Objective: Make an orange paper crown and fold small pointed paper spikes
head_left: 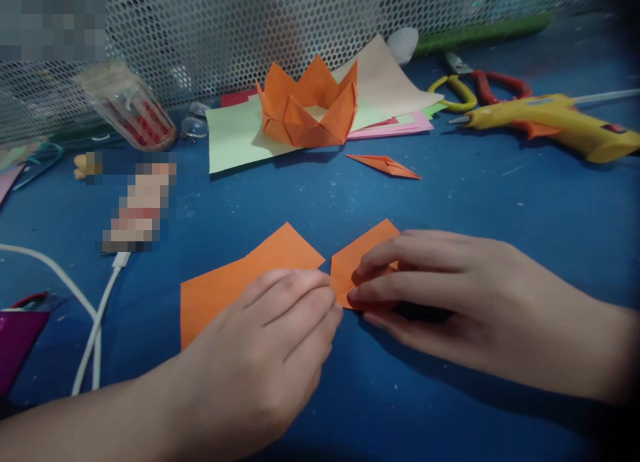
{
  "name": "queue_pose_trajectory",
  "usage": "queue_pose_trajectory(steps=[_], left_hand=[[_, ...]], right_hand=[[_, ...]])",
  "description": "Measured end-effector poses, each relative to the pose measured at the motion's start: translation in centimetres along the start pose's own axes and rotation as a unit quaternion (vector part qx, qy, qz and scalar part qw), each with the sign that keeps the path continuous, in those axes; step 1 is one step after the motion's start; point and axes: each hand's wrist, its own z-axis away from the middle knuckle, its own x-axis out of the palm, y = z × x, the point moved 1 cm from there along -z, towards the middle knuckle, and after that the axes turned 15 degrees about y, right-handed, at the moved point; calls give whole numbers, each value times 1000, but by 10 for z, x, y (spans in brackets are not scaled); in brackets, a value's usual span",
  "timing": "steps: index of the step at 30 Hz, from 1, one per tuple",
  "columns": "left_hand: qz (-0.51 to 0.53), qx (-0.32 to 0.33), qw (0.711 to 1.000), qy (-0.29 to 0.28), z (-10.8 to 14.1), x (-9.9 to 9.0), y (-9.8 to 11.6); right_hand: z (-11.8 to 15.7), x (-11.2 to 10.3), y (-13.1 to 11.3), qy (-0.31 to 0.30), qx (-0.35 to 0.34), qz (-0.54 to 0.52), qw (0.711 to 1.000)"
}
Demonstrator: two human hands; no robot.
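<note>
A folded piece of orange paper (pixel 367 249) lies low over the blue table between my two hands. My right hand (pixel 450 289) grips it from the right, with fingertips on its face and the thumb at the near edge. The fingers of my left hand (pixel 285 335) are pressed together at its left corner; the thumb is mostly hidden. Under and behind that hand are flat orange sheets (pixel 220 292). Farther back, a small folded orange paper piece (pixel 386 165) rests on the table. A pointed orange paper ring (pixel 313 125) stands behind it.
Coloured paper sheets (pixel 233 139) lie under the ring. To the right are a yellow glue gun (pixel 545 122) and red-handled pliers (pixel 500 87). A jar (pixel 133 112), a partly blurred-out phone (pixel 143 202) and a white cable (pixel 103 309) are at the left. A perforated metal panel (pixel 240 29) borders the back.
</note>
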Motion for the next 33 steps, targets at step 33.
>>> queue_pose_trajectory(steps=[33], left_hand=[[56, -47, 996, 53, -3, -1, -4]], right_hand=[[-10, 11, -1, 16, 67, -31, 997]])
